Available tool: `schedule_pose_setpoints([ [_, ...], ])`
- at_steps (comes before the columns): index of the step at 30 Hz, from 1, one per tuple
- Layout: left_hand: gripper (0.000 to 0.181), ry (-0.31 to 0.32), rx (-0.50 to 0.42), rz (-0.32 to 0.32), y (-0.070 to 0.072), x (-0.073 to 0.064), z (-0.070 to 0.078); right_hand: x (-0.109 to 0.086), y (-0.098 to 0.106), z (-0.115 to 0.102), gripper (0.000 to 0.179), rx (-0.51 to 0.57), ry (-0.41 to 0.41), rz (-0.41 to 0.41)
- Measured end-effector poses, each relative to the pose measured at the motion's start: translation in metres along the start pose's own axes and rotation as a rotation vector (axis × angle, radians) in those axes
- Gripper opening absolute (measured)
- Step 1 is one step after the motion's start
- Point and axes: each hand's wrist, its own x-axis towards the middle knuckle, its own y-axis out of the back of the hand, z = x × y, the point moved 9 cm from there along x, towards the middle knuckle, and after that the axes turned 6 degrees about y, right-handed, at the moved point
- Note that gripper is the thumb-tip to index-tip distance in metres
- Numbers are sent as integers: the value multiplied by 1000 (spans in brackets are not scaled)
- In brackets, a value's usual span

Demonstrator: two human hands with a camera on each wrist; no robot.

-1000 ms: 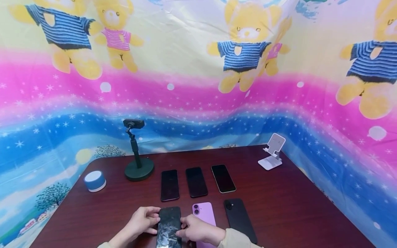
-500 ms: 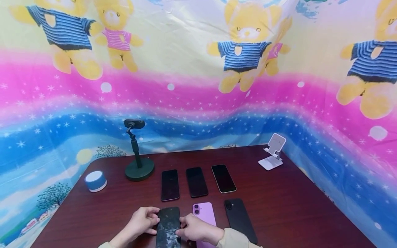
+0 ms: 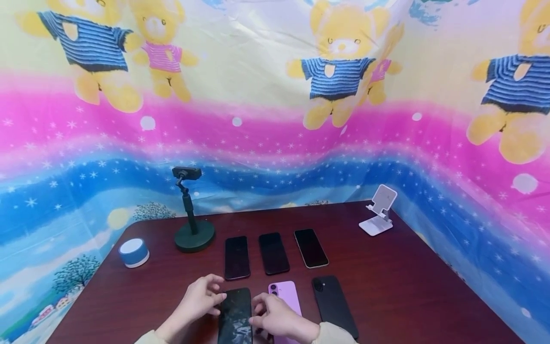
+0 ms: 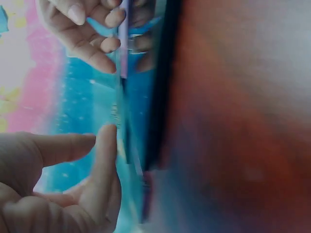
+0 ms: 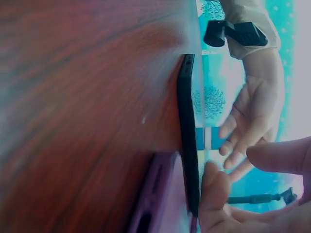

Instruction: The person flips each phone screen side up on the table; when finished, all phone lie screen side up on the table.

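Note:
A black phone [image 3: 235, 315] lies at the front of the table with its glossy face up, streaked with reflections; its near end is cut off by the frame. My left hand [image 3: 198, 302] hovers at its left edge, fingers loosely bent and holding nothing. On the other side, my right hand [image 3: 279, 319] is just off the right edge, over part of a purple phone [image 3: 289, 295] lying back up. In the left wrist view, the left thumb and fingers [image 4: 108, 160] stand apart from the phone's dark edge [image 4: 164, 87]. The right wrist view shows the black phone [image 5: 187, 121] flat on the table.
Three dark phones [image 3: 237, 258] [image 3: 273, 253] [image 3: 311, 248] lie in a row behind. A black phone [image 3: 335, 306], back up, lies at right. Farther back are a dark green stand [image 3: 194, 236], a blue-and-white round object [image 3: 133, 253] and a white phone stand [image 3: 377, 224]. A printed curtain [image 3: 258, 143] encloses the table.
Both hands have let go of the black phone's sides. The left hand has risen a little with its fingers spread; the right has shifted slightly right. The phone stays in place.

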Motion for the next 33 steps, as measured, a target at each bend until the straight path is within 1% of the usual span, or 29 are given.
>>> schedule_pose_setpoints([
  [2,27,-77,56,14,0,1,15,-4,7,-2,32,4,12,25],
  [3,25,-114,83,10,-2,2,22,-6,11,-2,31,2,16,37],
  [5,22,-193,131,-14,-11,5,38,-13,21,0,31,-11,10,60],
  [7,23,-245,165,-47,-22,8,49,-19,31,3,31,-40,3,77],
  [8,23,-260,172,-65,-28,10,52,-23,35,5,31,-60,-3,85],
  [11,26,-275,193,-116,-46,15,56,-36,46,12,33,-105,-22,106],
  [15,31,-313,234,-177,-68,20,61,-56,56,23,39,-73,-60,130],
  [18,34,-340,260,-216,-81,23,66,-69,61,30,45,-60,-88,137],
  [23,42,-312,278,-285,-96,29,68,-79,68,40,56,-159,-136,101],
  [26,48,-308,308,-319,-104,31,69,-81,69,46,55,-199,-144,72],
  [29,48,-316,338,-328,-111,33,68,-82,67,49,51,-176,-126,50],
  [33,44,-341,361,-317,-116,34,68,-82,65,50,49,-121,-119,32],
])
